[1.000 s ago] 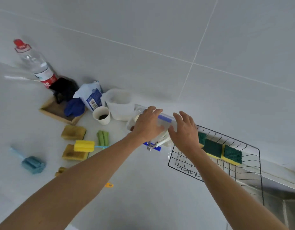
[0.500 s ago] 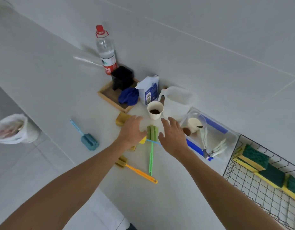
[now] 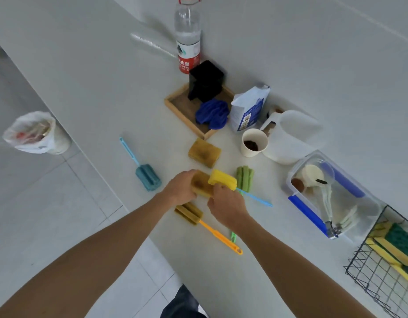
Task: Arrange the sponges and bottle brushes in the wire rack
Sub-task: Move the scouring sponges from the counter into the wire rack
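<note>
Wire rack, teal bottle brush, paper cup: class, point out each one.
wire rack [image 3: 368,275], head view, bare wire floor
teal bottle brush [image 3: 149,177], head view, sponge head
paper cup [image 3: 252,150], head view, outer wall

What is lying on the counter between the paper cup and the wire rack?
In the head view, a clear plastic container with blue clips lies between the paper cup and the wire rack. A white jug stands right beside the cup.

Your left hand [image 3: 180,188] grips a stained brownish-yellow sponge block [image 3: 200,185] on the white countertop [image 3: 106,88], while your right hand [image 3: 226,203] pinches the bright yellow foam-headed bottle brush [image 3: 222,179] lying across it. Green-topped scouring sponges [image 3: 400,239] sit in the black wire rack [image 3: 370,278].
</note>
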